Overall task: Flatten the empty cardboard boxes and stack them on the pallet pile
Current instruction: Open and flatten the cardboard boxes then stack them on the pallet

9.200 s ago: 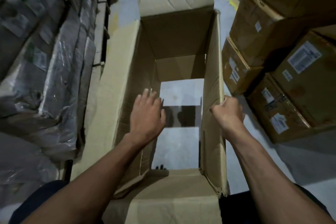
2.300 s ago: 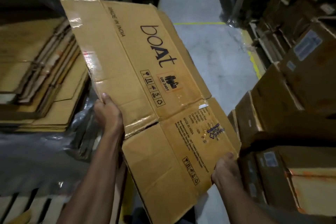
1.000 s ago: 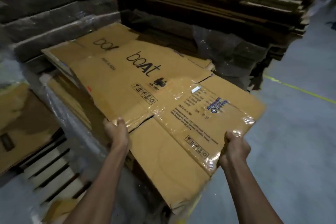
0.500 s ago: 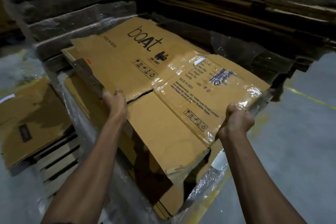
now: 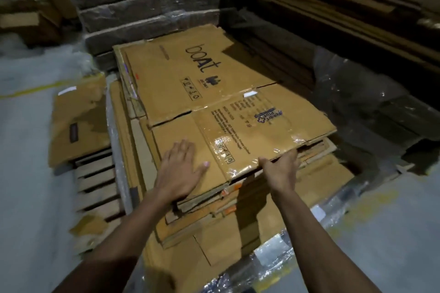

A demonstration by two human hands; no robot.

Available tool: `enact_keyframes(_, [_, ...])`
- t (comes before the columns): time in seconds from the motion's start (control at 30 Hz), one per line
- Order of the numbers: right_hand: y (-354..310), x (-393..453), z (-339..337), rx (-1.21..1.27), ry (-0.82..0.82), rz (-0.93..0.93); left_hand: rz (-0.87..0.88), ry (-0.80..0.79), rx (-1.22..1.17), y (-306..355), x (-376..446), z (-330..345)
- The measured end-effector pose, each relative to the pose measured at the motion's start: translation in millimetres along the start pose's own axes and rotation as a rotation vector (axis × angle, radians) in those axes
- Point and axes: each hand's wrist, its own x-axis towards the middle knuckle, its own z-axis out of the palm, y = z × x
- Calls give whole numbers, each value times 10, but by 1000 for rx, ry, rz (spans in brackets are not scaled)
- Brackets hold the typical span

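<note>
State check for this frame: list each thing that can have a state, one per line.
flattened box: flat, printed side up, lying on top of the pile
pile: layered flat cardboard, edges uneven
left hand: fingers straight, palm pressing on the box's near flap
right hand: at the box's near edge, thumb on top, fingers beneath
loose cardboard: creased, lying on the wooden pallet to the left

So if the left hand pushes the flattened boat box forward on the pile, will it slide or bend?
The flattened boat box probably slides: it lies flat on the cardboard pile. It may hinge at its crease. The glossy tape near the right hand looks slippery.
</note>
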Motion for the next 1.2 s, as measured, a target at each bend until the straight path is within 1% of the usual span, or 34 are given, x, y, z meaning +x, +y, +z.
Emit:
enact_keyframes(0.07, [102, -60, -99, -272, 86, -287, 89, -18, 10, 184, -157, 36])
enact_keyframes(0.1, [150, -32, -148, -397, 97, -430, 127, -34, 40, 251, -216, 63])
enact_keyframes(0.13, [202, 34, -191, -513, 58, -537, 152, -43, 73, 290, -263, 96])
enact_keyframes(0.2, [283, 235, -278, -746, -101, -656, 168, -35, 128, 335, -315, 130])
enact_keyframes(0.23, [298, 323, -329, -831, -154, -702, 168, -29, 164, 345, -321, 141])
enact_keyframes(0.3, [290, 487, -408, -906, -165, -826, 165, 9, 231, 367, -315, 156])
enact_keyframes(0.43, [168, 660, -427, -842, -174, -1015, 153, 46, 280, 371, -293, 127])
enact_keyframes(0.63, [-213, 684, -273, -773, -190, -1068, 92, 99, 206, 218, -178, -112])
enact_keyframes(0.77, [-424, 714, -112, -830, -305, -1017, 4, 23, 57, 128, -109, -171])
enact_keyframes(0.83, [-427, 736, -51, -810, -352, -990, 39, -9, 100, 95, -135, -73])
enact_keyframes(0.9, [-392, 771, -5, -805, -360, -997, 48, -9, 165, 92, -175, 61])
enact_keyframes(0.97, [-333, 822, 10, -834, -362, -1003, 12, 22, 189, 131, -170, 149])
enact_keyframes(1.07, [-244, 897, 12, -942, -351, -1023, -55, 70, 165, 247, -166, 206])
enact_keyframes(1.2, [-169, 845, -47, -975, -305, -1029, -56, 113, 175, 294, -265, 307])
